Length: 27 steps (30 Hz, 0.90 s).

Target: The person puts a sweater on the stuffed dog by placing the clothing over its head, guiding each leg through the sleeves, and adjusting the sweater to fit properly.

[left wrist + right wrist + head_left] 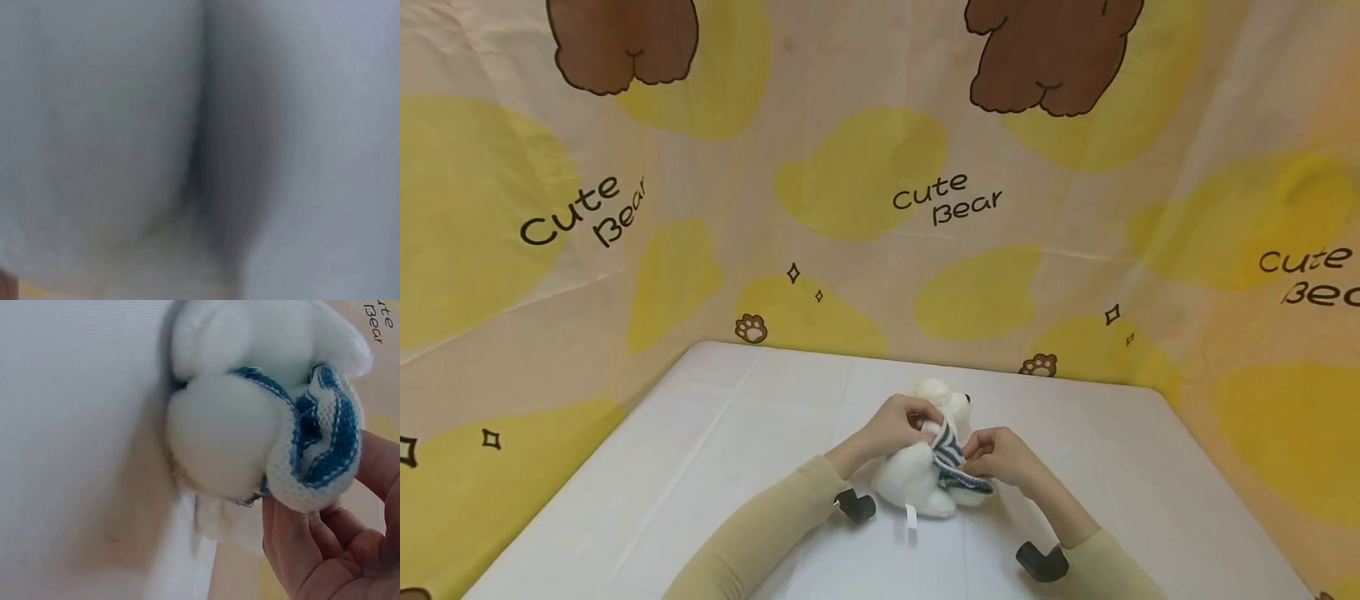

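A white plush toy [917, 479] with a dark nose sits on the table, facing right in the head view. A blue-and-white striped knit garment [949, 450] hangs askew round its front. My left hand [897, 427] holds the toy near its neck, thumb and fingers curled there, fingertips partly hidden. On the toy's other side, my right hand [1003, 458] pinches the knit's edge. In the right wrist view the garment's loose edge [312, 494] bulges out in a loop between thumb and fingers. The left wrist view shows only blurred pale surfaces up close.
A white tag [912, 518] sticks out from the toy's lower back. The white table [700, 483] meets a hanging cloth [850, 250] printed with bears and lettering at its back and sides. Black wrist devices [1042, 562] sit by both cuffs.
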Each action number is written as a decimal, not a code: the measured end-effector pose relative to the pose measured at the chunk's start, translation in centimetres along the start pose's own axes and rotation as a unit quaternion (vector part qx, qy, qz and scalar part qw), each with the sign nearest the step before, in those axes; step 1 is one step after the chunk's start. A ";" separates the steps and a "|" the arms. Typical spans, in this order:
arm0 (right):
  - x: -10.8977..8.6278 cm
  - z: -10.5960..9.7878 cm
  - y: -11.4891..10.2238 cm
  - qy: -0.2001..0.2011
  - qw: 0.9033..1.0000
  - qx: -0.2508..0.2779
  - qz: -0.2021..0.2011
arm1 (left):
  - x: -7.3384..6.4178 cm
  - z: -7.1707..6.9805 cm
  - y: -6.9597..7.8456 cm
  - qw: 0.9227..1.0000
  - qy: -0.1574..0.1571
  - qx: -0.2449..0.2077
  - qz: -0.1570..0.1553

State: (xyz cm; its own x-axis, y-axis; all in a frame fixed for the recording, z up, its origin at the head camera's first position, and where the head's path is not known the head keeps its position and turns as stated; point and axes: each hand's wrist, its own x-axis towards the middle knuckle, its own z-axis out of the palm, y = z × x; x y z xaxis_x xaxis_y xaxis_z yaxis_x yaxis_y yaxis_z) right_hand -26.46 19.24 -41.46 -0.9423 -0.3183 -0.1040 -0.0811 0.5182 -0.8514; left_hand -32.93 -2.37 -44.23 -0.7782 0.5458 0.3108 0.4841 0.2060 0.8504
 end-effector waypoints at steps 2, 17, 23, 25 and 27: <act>0.2 -0.1 -0.1 -0.010 1.000 -0.001 -0.007 | 0.1 0.0 -0.4 0.999 0.020 -0.024 -0.017; 0.4 0.0 -0.3 -0.022 1.000 -0.017 0.007 | -0.1 -1.1 0.3 0.999 -0.026 -0.044 -0.012; 0.5 0.7 -0.3 0.018 0.998 -0.044 0.037 | 0.1 -2.4 3.2 0.964 -0.112 0.220 0.095; 0.5 0.9 -0.4 0.026 0.998 -0.050 0.038 | 0.2 -2.5 3.9 0.941 -0.132 0.285 0.125; 0.6 1.1 -0.4 0.030 0.998 -0.054 0.035 | 0.2 -2.6 4.4 0.920 -0.148 0.330 0.150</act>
State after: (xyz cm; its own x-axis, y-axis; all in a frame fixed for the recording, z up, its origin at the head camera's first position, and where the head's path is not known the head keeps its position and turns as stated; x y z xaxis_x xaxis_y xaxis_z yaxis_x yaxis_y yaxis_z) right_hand -26.59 17.96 -41.70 -0.9642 -0.2327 -0.1271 -0.0466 0.6207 -0.7826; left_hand -31.94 -3.49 -39.30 -0.4746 0.8356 0.2767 0.8727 0.4058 0.2714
